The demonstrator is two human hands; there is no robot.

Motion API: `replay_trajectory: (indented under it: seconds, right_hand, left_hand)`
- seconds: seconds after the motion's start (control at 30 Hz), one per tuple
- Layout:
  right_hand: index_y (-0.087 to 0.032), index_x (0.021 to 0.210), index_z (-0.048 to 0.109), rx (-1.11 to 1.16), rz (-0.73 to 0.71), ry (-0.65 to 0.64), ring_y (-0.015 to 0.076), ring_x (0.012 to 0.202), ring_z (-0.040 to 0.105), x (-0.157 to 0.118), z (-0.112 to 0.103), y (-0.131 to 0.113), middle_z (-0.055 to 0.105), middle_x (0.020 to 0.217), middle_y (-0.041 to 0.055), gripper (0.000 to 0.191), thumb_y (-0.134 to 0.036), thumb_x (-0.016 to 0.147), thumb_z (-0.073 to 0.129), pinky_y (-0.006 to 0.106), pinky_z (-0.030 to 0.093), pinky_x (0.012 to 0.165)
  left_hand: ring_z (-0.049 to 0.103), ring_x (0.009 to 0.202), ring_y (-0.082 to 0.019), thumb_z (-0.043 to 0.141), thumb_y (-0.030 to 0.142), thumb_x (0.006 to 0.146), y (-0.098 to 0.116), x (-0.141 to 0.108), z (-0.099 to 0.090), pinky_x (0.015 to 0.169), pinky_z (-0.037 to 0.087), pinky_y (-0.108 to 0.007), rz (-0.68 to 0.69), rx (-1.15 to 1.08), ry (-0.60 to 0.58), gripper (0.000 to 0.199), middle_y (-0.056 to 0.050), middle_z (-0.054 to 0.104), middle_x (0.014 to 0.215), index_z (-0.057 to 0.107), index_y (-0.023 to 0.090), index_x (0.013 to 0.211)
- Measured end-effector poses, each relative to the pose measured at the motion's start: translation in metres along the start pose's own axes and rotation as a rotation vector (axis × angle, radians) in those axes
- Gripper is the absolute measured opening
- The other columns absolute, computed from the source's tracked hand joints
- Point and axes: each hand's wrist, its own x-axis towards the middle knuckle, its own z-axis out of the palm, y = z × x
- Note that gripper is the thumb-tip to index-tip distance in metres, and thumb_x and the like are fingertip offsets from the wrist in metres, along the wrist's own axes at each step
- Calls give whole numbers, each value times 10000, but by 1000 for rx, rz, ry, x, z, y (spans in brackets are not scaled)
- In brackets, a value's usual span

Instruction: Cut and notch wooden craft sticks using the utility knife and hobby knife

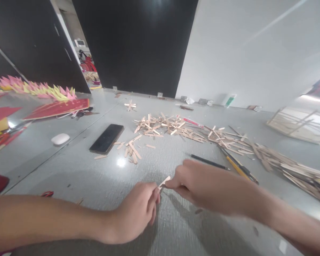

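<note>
Since the pale wooden stick (166, 180) looked thin, a snap or a slip seemed the likeliest fault, caused by uneven finger pressure. Position: slanted between both hands, over the grey table (77, 170), nearer than the heap of sticks (160, 125). Left hand (136, 211): curled, fingertips pinched on the lower end. Right hand (196, 183): folded, tips against the upper part; blur left me unable to tell whether it gripped.

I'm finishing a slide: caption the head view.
Left hand and right hand at a small wooden stick, scattered sticks and a phone beyond.
</note>
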Motion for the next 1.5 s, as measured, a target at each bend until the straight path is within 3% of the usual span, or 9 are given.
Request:
replay_trajectory:
  seconds: [0.17, 0.33, 0.4, 0.6, 0.7, 0.83, 0.97, 1.27, 1.5]
  right_hand:
    - [-226, 885, 756, -32, -10, -69, 152, 539, 588, -11, 19, -14, 643, 639, -9, 287, -37, 768, 575, 269, 343, 472]
    - [-66, 1459, 522, -138, 61, 23, 194, 530, 653, -54, 76, -39, 714, 735, 24, 800, 39, 667, 481, 314, 419, 465]
    - [-10, 1499, 429, -145, 57, 121, 179, 542, 669, -65, 92, -38, 703, 740, 12, 801, 62, 701, 438, 301, 458, 467]
    - [-94, 1209, 620, -137, 216, 111, 242, 721, 743, -61, 109, -33, 728, 885, 94, 457, 1, 784, 481, 316, 552, 548]
    - [-101, 1178, 639, -150, 229, 59, 228, 597, 724, -48, 97, -40, 723, 773, 63, 468, 21, 753, 488, 297, 517, 503]
    - [-153, 958, 724, -111, 304, -204, 249, 619, 735, -17, 50, -44, 739, 743, 70, 403, 40, 635, 580, 289, 496, 528]
    - [-194, 700, 716, -53, 282, -266, 229, 605, 724, 13, 11, -44, 717, 661, 31, 276, 44, 579, 646, 285, 515, 559]
    - [-126, 1070, 709, 9, 493, -317, 242, 646, 753, -10, 50, -72, 749, 747, 73, 453, 106, 742, 498, 265, 494, 506]
    - [-144, 917, 775, 32, 343, -472, 277, 741, 777, 25, -9, -41, 783, 860, 121, 362, 103, 714, 604, 280, 528, 567]
  left_hand:
    - [361, 376, -91, 376, 212, 992, -2, 1, 1, 366, 274, -160, -14, -16, -4, 178, 79, 471, 513, 411, 241, 820]
    - [375, 370, -99, 278, 462, 1072, -3, 2, 2, 348, 298, -172, 28, -46, -12, 385, 71, 440, 493, 424, 237, 796]
    - [391, 383, -93, 317, 495, 1069, -3, 2, 2, 362, 303, -167, 64, -39, -18, 415, 64, 444, 495, 438, 228, 775]
    - [371, 326, -82, 302, 501, 1074, -3, 1, 3, 303, 297, -160, -46, -122, -25, 414, 63, 489, 514, 483, 214, 838]
    - [372, 315, -81, 371, 389, 1051, -3, 1, 5, 287, 307, -159, -91, -143, 0, 334, 64, 498, 509, 478, 217, 785]
    - [367, 316, -82, 462, 237, 961, -1, 1, 6, 286, 267, -148, -101, -99, 20, 291, 77, 433, 451, 439, 224, 671]
    - [363, 312, -76, 429, 244, 979, -2, 1, 6, 298, 269, -139, -98, -74, 41, 291, 88, 429, 449, 412, 233, 689]
    - [386, 333, -85, 468, 294, 959, -1, 1, 7, 300, 278, -159, -74, -112, 60, 294, 74, 427, 477, 462, 221, 674]
    - [377, 296, -86, 376, 204, 940, -5, 4, 8, 273, 290, -148, -109, -116, 61, 182, 77, 483, 483, 428, 237, 769]
